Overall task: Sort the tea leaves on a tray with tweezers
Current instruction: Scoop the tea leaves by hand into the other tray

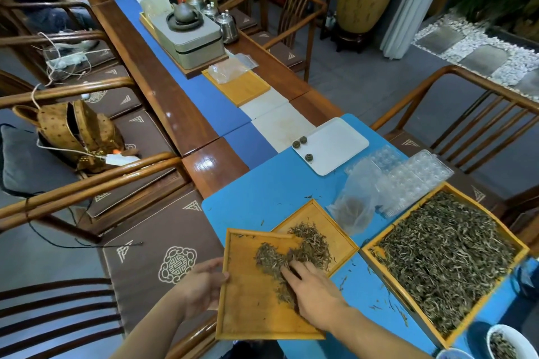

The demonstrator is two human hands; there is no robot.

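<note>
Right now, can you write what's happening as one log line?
left hand: grips near wooden tray edge | right hand: fingers on tea leaves | tweezers: not visible | large tray: full

near tray (248,315): pale matt wood | tea leaves (309,245): dry, wiry, rough | table mat (262,192): smooth blue | tabletop (213,163): glossy varnished wood | white plate (338,143): smooth, satin | bag (355,201): clear crinkled plastic

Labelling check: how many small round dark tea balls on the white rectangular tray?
3 small round dark tea balls on the white rectangular tray: two side by side at its far-left corner, one alone nearer along the left edge. None appear hidden.
</note>
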